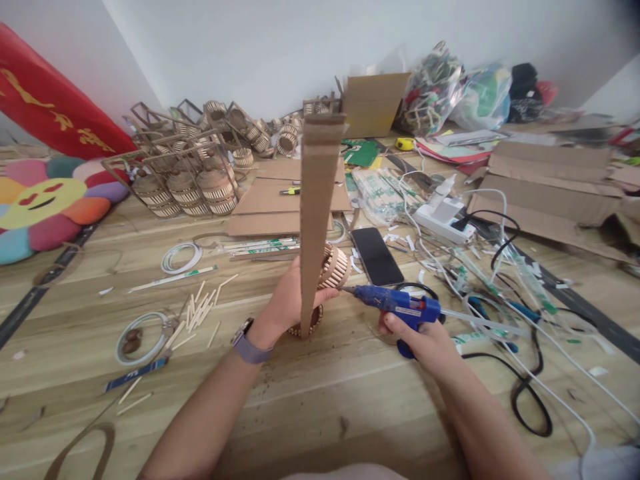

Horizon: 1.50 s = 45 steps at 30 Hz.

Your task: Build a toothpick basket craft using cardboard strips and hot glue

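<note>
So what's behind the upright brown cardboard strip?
Past the edges of the strip: parts of the left hand, a small round pale-stick basket and flat brown cardboard. Whatever lies directly behind it is covered.

A blue glue gun point(395, 305) points at a slatted basket point(338, 268) beside upright cardboard point(317, 213).

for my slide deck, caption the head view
A blue glue gun in the right hand points at a small stick-covered cup.

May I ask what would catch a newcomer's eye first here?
Probably the blue glue gun in the right hand, its tip by the slatted cup at the left hand. The tall cardboard strip at centre, the smiling flower cushion far left and the red banner behind it come close.
</note>
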Available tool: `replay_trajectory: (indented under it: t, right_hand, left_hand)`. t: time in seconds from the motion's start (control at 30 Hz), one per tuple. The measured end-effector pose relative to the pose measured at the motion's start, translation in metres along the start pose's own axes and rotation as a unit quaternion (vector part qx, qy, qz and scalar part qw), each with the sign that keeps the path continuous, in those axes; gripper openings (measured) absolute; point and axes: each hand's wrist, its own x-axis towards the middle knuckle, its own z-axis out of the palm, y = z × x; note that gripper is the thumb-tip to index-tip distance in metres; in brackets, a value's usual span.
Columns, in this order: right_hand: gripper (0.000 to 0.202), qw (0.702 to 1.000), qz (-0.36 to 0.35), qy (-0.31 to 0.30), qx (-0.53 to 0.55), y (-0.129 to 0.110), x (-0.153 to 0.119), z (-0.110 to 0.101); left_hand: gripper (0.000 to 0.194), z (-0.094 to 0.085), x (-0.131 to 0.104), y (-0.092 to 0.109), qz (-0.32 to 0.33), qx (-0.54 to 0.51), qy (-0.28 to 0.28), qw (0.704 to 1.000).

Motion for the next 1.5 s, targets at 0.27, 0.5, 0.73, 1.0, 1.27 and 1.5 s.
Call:
replay_trajectory:
  t: [0.27, 0.5, 0.73, 1.0, 1.27, 1.5]
  right_hand:
    - [0.052, 0.999, 0.006, 0.034, -0.007, -0.003, -0.001, 0.004]
    - [0.044, 0.999, 0.003, 0.040, -0.035, 0.001, -0.002, 0.004]
    - [0.042, 0.994, -0.019, 0.105, -0.035, -0.003, -0.008, 0.015]
    - [0.038, 0.996, -0.048, 0.064, -0.046, -0.014, -0.004, 0.011]
    - [0.039, 0.993, -0.054, 0.097, -0.042, 0.001, -0.005, 0.012]
    - [0.039, 0.993, -0.046, 0.094, -0.056, 0.004, -0.004, 0.012]
  left_hand:
    - [0.022, -0.002, -0.001, -0.002, 0.019, 0.030, -0.012, 0.999]
    - [0.022, -0.006, -0.002, 0.003, 0.034, 0.036, -0.019, 0.999]
    - [0.019, -0.008, -0.004, 0.000, 0.068, 0.059, -0.021, 0.996]
    - [0.020, -0.008, -0.004, -0.001, 0.084, 0.067, -0.026, 0.994]
    - [0.024, -0.008, -0.005, 0.000, 0.058, 0.031, -0.023, 0.998]
    - [0.032, -0.006, -0.005, 0.005, 0.019, 0.016, -0.026, 0.999]
